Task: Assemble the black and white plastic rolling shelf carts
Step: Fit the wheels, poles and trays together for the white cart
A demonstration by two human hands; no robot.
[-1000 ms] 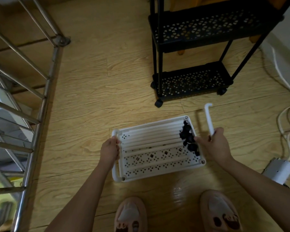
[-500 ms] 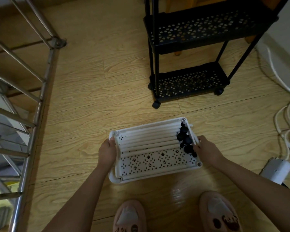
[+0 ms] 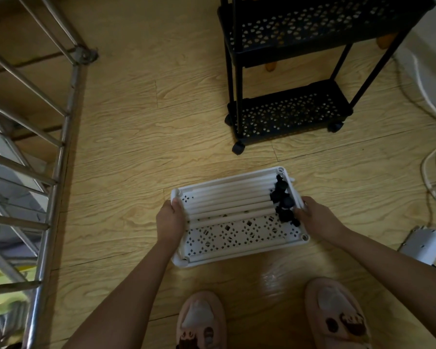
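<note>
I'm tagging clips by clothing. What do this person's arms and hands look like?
The left forearm and right forearm are bare to the frame edge, no sleeves in view. The left hand and right hand wear no gloves; no watch, bracelet or ring shows in the dim light.

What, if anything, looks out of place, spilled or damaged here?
Nothing stands out. The white tray, gripped at its two short ends by the left hand and right hand, holds white tubes lying side by side and black casters heaped at its right end. The black cart stands upright on its wheels.
</note>
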